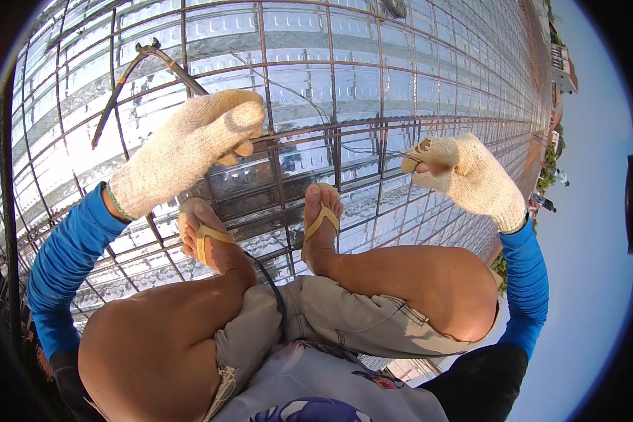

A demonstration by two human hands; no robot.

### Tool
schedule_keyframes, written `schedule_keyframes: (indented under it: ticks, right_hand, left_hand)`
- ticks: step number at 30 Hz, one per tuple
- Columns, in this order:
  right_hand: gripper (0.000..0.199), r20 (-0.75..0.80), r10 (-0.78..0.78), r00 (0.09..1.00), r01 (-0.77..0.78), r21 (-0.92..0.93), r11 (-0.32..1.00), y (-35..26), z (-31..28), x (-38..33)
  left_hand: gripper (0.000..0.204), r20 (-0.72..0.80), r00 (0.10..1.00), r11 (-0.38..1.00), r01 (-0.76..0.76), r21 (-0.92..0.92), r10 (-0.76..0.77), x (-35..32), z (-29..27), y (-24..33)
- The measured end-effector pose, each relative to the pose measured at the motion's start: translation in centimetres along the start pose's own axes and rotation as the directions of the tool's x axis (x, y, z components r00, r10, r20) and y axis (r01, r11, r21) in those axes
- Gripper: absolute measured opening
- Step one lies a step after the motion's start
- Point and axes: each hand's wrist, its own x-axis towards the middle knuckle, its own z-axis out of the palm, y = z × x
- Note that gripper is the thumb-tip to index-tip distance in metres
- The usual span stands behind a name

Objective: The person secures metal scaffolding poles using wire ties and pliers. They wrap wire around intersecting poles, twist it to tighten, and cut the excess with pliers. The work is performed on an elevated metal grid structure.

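Note:
My left hand [193, 144], in a cream knitted glove, is closed beside a horizontal steel bar [299, 131]. One handle of a pair of pincers [149, 49] runs into that fist, which hides its end. The pincers' jaws point away from me, and their other handle [105, 116] hangs free to the left. My right hand [471, 172], gloved alike, has thumb and fingers pinched around a thin tie wire [369, 151]. From there the wire stretches left over the bars. Its contact with the bars is too fine to make out.
I squat on a rebar mesh [383, 67] above shiny ribbed metal decking [295, 81], my sandalled feet [322, 218] between the hands. A small wire bundle [394, 8] lies at the far edge. Farther right are people [541, 202], greenery and a building [563, 69].

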Motion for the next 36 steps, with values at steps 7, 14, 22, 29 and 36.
schedule_keyframes:
  ticks: [7,14,22,29,36]
  right_hand:
    - [0.019,0.033,-0.232,0.972,0.206,0.345,0.916,3.4,7.4,0.4]
    - [0.035,-0.142,0.387,0.911,0.085,0.983,0.16,8.2,10.6,-3.2]
    - [0.033,0.019,0.148,0.989,-0.102,0.812,0.575,6.1,15.4,-2.3]
    - [0.038,0.079,0.097,0.992,-0.114,0.891,0.44,10.3,17.7,-3.2]
    - [0.068,-0.466,0.318,0.826,0.059,0.632,0.773,10.4,20.4,-1.2]
  left_hand:
    - [0.045,-0.053,0.998,0.965,-0.04,-0.26,0.027,5.0,0.9,3.7]
    - [0.059,0.038,0.993,0.981,-0.105,-0.161,0.112,6.2,5.3,8.4]
    - [0.046,-0.072,0.991,0.991,-0.109,0.081,0.115,10.0,9.5,10.1]
    - [0.047,-0.192,0.981,0.988,-0.057,-0.141,0.029,13.7,12.6,2.7]
    - [0.044,-0.112,0.938,0.822,0.226,-0.523,-0.329,13.6,21.8,-3.3]
